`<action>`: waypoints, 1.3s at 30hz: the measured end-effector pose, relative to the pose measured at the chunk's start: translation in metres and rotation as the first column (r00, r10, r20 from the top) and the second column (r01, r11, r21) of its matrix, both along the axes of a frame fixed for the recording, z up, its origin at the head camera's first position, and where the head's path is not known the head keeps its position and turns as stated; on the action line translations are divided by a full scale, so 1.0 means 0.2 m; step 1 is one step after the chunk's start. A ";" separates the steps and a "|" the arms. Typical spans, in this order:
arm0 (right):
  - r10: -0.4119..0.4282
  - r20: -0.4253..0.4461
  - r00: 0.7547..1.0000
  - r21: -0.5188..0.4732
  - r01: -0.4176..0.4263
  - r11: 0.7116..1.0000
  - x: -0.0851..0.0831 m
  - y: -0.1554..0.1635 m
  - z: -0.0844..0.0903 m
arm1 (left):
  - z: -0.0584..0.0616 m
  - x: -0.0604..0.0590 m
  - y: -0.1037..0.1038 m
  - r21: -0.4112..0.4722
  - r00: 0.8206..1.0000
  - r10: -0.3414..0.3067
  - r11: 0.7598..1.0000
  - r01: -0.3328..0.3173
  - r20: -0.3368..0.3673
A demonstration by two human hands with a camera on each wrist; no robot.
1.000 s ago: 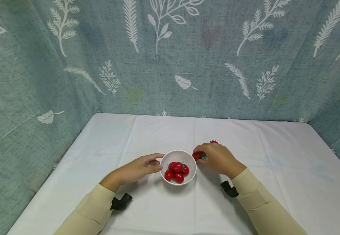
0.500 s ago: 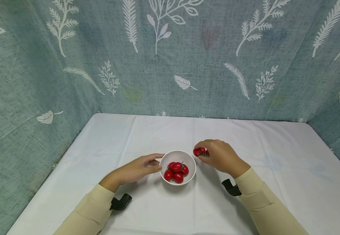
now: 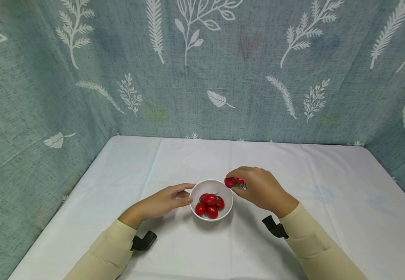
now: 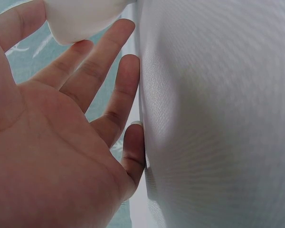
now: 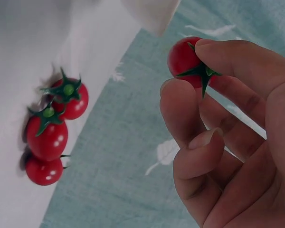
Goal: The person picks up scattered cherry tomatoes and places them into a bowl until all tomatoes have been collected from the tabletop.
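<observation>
The right grip (image 3: 262,189) pinched one tomato (image 5: 182,58) just beside the bowl (image 3: 207,187); the left grip (image 3: 162,202), fingers extended, touched the bowl. Probably light, slick and bruisable, the tomato wanted gentle pressure around its sides.

A hand could come down into the bowl (image 3: 205,188) from above, but red tomatoes (image 3: 211,200) take up part of the bottom. The left hand (image 3: 160,202) blocks the bowl's left side. The right hand (image 3: 260,188) and the small tomato (image 5: 185,59) it pinches are in the way at the back right. Three more tomatoes (image 5: 47,137) sit on the desk (image 3: 195,252) near it. There is room in front, between the sleeves (image 3: 314,241).
</observation>
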State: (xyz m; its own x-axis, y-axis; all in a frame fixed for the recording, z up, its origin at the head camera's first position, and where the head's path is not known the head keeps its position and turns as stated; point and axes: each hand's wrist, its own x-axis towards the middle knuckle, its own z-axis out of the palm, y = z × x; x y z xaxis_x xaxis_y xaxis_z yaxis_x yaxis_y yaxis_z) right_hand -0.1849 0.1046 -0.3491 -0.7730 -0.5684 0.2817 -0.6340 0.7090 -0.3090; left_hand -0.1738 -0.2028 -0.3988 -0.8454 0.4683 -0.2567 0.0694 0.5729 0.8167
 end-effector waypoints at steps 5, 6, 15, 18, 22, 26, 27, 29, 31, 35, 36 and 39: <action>0.027 -0.029 0.999 0.012 -0.026 1.000 0.02 -0.02 0.00 | 0.00 0.00 0.00 0.000 1.000 -0.006 1.000 0.006 -0.001; 0.032 -0.036 0.999 0.016 -0.032 0.999 0.03 -0.03 0.00 | 0.01 0.00 0.00 0.001 1.000 -0.008 1.000 0.008 -0.002; 0.060 -0.036 0.998 0.052 -0.058 0.997 0.04 -0.07 -0.04 | 0.02 0.01 0.00 0.005 1.000 -0.019 1.000 0.019 -0.007; 0.062 -0.023 0.998 0.061 -0.060 0.996 0.04 -0.08 -0.05 | 0.02 0.01 0.00 0.004 1.000 -0.020 1.000 0.020 -0.007; 0.064 -0.012 0.998 0.074 -0.063 0.995 0.05 -0.10 -0.05 | 0.01 0.01 0.00 0.004 1.000 -0.019 1.000 0.019 -0.006; 0.055 0.006 0.998 0.094 -0.056 0.994 0.05 -0.11 -0.06 | 0.01 0.01 0.00 0.004 1.000 -0.014 1.000 0.014 -0.004; 0.055 0.008 0.998 0.098 -0.056 0.994 0.05 -0.11 -0.06 | 0.01 0.01 0.00 0.003 1.000 -0.012 1.000 0.012 -0.003; 0.058 0.012 0.998 0.100 -0.059 0.993 0.05 -0.11 -0.06 | 0.01 0.01 0.00 0.003 1.000 -0.010 1.000 0.010 -0.001; 0.062 0.014 0.998 0.100 -0.063 0.993 0.05 -0.11 -0.07 | 0.01 0.01 0.00 0.004 1.000 -0.009 1.000 0.009 0.000; 0.059 0.027 0.998 0.104 -0.061 0.993 0.05 -0.11 -0.08 | 0.01 0.01 0.00 0.009 1.000 -0.011 1.000 0.011 0.000; 0.056 0.031 0.998 0.105 -0.059 0.993 0.05 -0.11 -0.08 | 0.01 0.01 0.00 0.010 1.000 -0.011 1.000 0.011 -0.001; 0.050 0.039 0.998 0.102 -0.054 0.993 0.05 -0.12 -0.08 | 0.02 0.01 0.00 0.012 1.000 -0.012 1.000 0.012 -0.001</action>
State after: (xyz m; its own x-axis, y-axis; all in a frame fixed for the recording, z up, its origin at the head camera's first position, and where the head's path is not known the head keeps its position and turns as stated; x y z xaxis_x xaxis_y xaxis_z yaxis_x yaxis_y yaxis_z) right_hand -0.1756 0.0809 -0.3657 -0.7503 -0.6327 0.1919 -0.6605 0.7044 -0.2600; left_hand -0.1724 -0.2035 -0.3958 -0.8398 0.4818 -0.2502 0.0772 0.5621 0.8235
